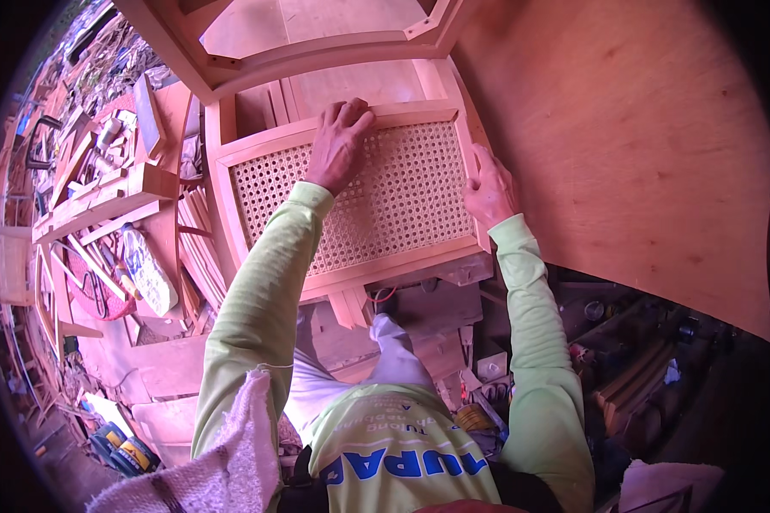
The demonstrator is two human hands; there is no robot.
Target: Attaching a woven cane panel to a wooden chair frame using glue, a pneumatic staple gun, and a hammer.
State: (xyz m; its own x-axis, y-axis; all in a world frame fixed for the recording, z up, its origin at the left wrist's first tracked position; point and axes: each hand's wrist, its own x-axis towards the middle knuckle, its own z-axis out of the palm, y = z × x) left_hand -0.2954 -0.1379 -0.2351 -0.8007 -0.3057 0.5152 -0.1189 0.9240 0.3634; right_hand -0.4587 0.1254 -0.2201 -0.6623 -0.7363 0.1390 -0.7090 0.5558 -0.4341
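Observation:
A wooden frame with woven cane webbing (402,192) lies in front of me, its light cane filling the middle. Over its far rail curl the fingers of my left hand (342,141), with the wrist above the cane. My right hand (492,186) grips the frame's right edge, its thumb side upward and some fingers hidden beyond the edge. Just past the far rail stands a larger wooden framework (334,60) with a curved crosspiece, and the cane frame appears to rest against its lower part. A short wooden piece (351,306) sticks out below the near rail.
A large plywood sheet (633,154) fills the right side. To the left, a cluttered bench carries wood offcuts (103,201), a clamp (38,141) and a pale, dark-speckled, elongated object (148,272). Blue-and-yellow items (124,449) lie lower left; wood strips (637,389) lie lower right.

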